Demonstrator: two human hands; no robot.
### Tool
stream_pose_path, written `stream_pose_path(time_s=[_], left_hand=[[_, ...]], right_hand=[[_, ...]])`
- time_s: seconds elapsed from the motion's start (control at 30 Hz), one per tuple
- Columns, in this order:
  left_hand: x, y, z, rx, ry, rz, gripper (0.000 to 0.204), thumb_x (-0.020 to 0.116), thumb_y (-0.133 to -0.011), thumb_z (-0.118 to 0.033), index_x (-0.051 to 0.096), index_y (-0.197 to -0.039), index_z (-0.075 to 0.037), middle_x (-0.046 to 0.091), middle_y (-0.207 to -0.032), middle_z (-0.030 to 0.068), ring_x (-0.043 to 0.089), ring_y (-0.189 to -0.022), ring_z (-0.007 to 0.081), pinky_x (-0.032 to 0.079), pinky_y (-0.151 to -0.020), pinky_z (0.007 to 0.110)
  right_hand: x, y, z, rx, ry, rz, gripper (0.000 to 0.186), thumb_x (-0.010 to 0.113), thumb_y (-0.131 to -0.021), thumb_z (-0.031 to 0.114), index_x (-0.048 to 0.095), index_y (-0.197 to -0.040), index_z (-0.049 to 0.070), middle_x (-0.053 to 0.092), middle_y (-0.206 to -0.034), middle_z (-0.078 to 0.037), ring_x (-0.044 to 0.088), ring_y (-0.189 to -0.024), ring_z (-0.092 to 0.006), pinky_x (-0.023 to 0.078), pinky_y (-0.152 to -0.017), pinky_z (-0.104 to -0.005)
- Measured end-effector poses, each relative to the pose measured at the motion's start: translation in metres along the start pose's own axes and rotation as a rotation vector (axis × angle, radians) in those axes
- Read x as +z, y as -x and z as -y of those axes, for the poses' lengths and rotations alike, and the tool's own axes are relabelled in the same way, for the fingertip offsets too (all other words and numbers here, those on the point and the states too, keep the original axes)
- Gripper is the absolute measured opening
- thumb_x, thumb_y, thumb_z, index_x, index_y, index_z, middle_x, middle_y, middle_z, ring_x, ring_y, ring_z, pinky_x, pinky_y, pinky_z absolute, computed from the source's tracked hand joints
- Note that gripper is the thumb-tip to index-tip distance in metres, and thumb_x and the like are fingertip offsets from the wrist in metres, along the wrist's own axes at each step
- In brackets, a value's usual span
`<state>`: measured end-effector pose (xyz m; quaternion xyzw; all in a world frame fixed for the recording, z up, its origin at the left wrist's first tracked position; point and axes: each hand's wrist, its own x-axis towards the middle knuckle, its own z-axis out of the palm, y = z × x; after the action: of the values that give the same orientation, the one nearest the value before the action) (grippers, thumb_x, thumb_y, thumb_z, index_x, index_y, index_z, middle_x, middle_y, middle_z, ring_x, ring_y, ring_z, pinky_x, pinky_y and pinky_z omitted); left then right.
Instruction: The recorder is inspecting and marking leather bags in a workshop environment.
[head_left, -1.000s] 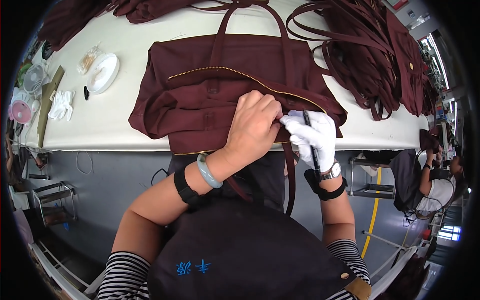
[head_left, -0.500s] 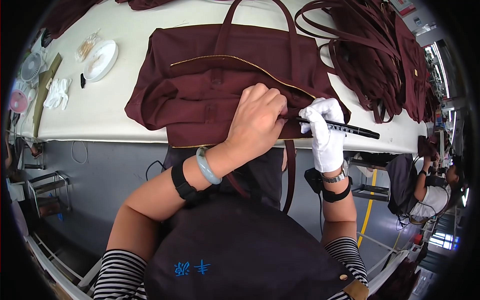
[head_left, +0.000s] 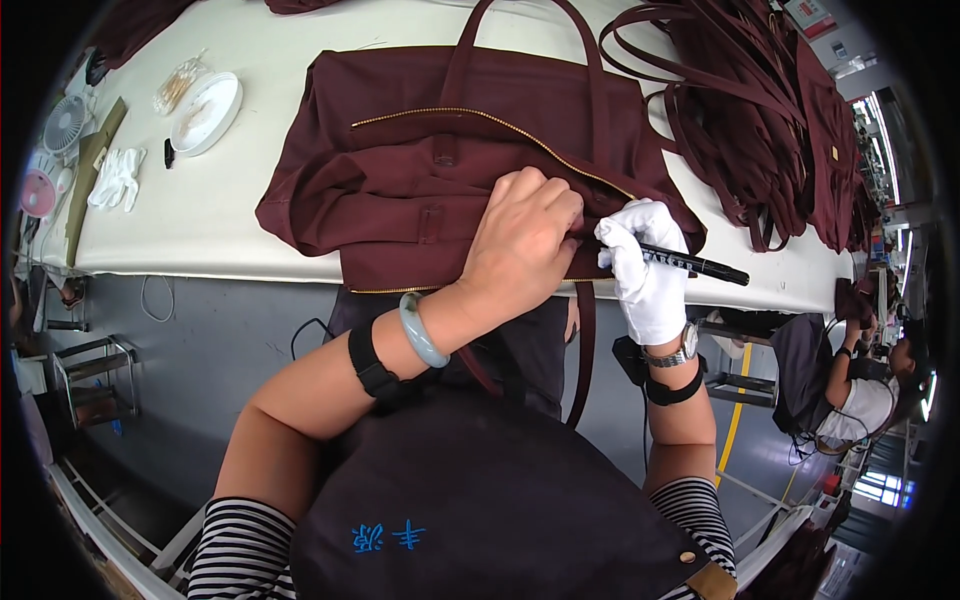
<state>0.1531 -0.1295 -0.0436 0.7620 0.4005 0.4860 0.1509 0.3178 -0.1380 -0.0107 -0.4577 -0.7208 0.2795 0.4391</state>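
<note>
A maroon handbag point(head_left: 390, 85) lies on the white table with its long gold zipper open and the lining showing. My bare left hand point(head_left: 525, 235) is closed on the lining fabric near the bag's right end; the fingertips are partly hidden behind the hand. In a white glove, my right hand point(head_left: 645, 265) grips a black marker pen point(head_left: 715, 268). The pen's back end points right, and its front end is hidden by the gloved fingers beside the lining. One bag strap point(head_left: 584, 350) hangs over the table's front edge.
Several maroon bags point(head_left: 745, 120) are heaped at the right. A white round dish point(head_left: 208, 115), a bag of cotton swabs point(head_left: 181, 85), a small black item point(head_left: 168, 153) and a white glove point(head_left: 118, 180) lie at the left. Small fans point(head_left: 66, 122) stand beyond. Another person point(head_left: 860, 390) sits at the far right.
The bag appears slightly farther right. My gloved hand with the marker has tilted a little, and the pen's front end has gone out of sight. My left hand keeps its hold.
</note>
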Motion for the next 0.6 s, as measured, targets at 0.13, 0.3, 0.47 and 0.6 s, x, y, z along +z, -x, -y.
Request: stream_pose_path(time_s=[0.13,0.3,0.47,0.6], left_hand=[[0.0,0.001,0.0,-0.002,-0.001,-0.003,0.027,0.073,-0.063,0.004,0.053,-0.077,-0.006,0.049,-0.077,0.0043,0.048,-0.081,0.0251,0.038,-0.08,0.038],[0.0,0.0,0.0,-0.005,0.015,0.006,0.027,0.074,-0.063,0.003,0.053,-0.077,-0.006,0.05,-0.077,0.0043,0.048,-0.08,0.025,0.038,-0.079,0.038],[0.0,0.001,0.001,0.0,0.01,0.004,0.027,0.074,-0.063,0.003,0.053,-0.077,-0.007,0.05,-0.077,0.0042,0.048,-0.08,0.025,0.038,-0.079,0.038],[0.0,0.001,0.0,-0.005,0.005,0.003,0.026,0.074,-0.064,0.003,0.053,-0.077,-0.007,0.05,-0.077,0.004,0.048,-0.08,0.0249,0.038,-0.079,0.037]], right_hand=[[-0.001,-0.006,0.004,-0.258,0.185,0.036,0.011,0.068,-0.086,0.01,0.058,-0.083,0.005,0.062,-0.069,-0.008,0.058,-0.063,-0.0199,0.045,-0.058,-0.0326],[-0.001,0.004,0.001,0.062,-0.179,-0.019,0.008,0.065,-0.09,0.009,0.059,-0.087,0.004,0.063,-0.076,-0.005,0.057,-0.06,-0.0098,0.045,-0.056,-0.0255],[0.002,0.006,0.003,0.122,-0.264,-0.063,0.007,0.062,-0.091,0.007,0.058,-0.087,0.002,0.062,-0.076,-0.004,0.057,-0.058,-0.0073,0.047,-0.055,-0.023],[0.0,0.004,-0.001,0.023,-0.201,-0.01,0.007,0.062,-0.09,0.007,0.058,-0.087,0.003,0.062,-0.075,-0.005,0.059,-0.06,-0.0079,0.047,-0.058,-0.023]])
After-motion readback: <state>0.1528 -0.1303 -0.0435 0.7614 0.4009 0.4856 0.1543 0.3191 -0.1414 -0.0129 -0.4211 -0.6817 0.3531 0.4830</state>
